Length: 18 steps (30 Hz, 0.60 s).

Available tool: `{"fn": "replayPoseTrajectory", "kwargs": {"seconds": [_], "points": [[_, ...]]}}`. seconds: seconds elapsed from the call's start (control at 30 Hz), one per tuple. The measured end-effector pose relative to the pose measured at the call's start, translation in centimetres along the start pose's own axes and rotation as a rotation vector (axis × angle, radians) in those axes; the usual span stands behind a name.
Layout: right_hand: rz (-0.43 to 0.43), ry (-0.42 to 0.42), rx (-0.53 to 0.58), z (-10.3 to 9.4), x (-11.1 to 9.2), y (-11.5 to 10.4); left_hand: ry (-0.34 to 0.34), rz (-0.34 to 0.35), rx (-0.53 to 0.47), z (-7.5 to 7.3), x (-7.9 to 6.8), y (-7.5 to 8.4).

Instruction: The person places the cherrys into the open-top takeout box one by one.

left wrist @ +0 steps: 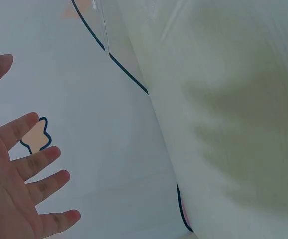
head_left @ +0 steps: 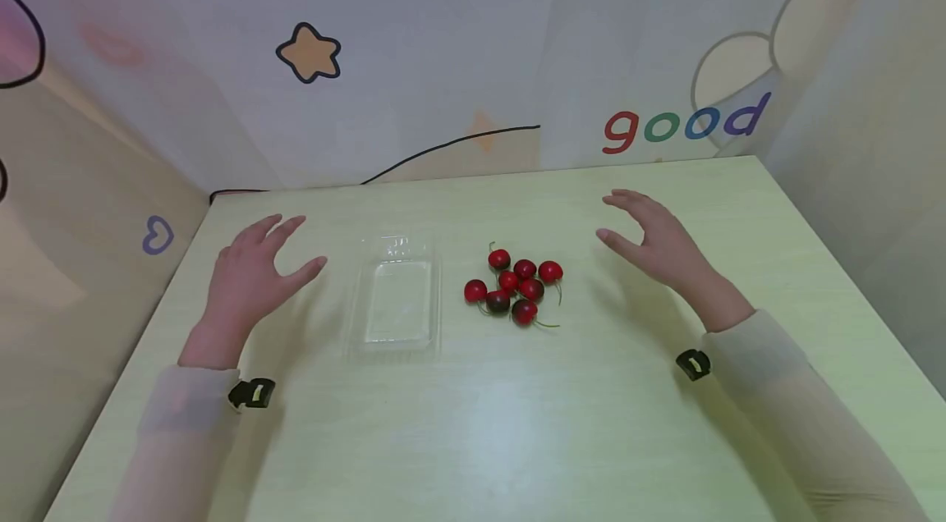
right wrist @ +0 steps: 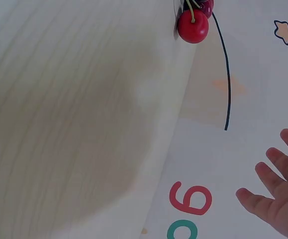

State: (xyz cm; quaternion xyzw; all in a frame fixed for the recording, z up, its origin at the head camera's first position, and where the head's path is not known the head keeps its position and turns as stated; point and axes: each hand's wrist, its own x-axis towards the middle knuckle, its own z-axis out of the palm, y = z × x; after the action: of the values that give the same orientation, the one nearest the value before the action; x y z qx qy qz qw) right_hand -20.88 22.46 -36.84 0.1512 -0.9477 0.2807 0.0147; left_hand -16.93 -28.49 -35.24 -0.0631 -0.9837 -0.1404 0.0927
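Observation:
My left hand (head_left: pixel 251 272) hovers over the table's left part, fingers spread and thumb pointing toward a clear plastic tray (head_left: pixel 360 300). Nothing is in its grasp; the left wrist view also shows the spread fingers of this left hand (left wrist: pixel 19 184). On the other side, my right hand (head_left: pixel 661 247) is raised with thumb and fingers apart, holding nothing. Between the hands, right of the tray, lies a cluster of several dark red cherries (head_left: pixel 508 282) with green stems. One bright cherry (right wrist: pixel 193 27) shows at the top of the right wrist view, away from the right hand (right wrist: pixel 280 194).
The pale wooden table (head_left: pixel 458 423) carries the tray and cherries. Behind it hangs a printed cloth (head_left: pixel 443 38) with a star and the word "good", and cloth also closes off the left and right sides. Each sleeve cuff has a small black device (head_left: pixel 254 393) beside it.

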Motion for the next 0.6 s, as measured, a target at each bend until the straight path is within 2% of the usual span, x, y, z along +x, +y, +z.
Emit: {"fn": "replayPoseTrajectory", "kwargs": {"seconds": [0.2, 0.6], "points": [[-0.007, 0.004, 0.034, 0.4, -0.2, 0.2, -0.016, -0.014, -0.063, 0.4, -0.4, -0.2], [0.02, -0.058, 0.102, 1.5, -0.6, 0.1, -0.143, -0.07, -0.279, 1.1, -1.4, -0.1]]}}
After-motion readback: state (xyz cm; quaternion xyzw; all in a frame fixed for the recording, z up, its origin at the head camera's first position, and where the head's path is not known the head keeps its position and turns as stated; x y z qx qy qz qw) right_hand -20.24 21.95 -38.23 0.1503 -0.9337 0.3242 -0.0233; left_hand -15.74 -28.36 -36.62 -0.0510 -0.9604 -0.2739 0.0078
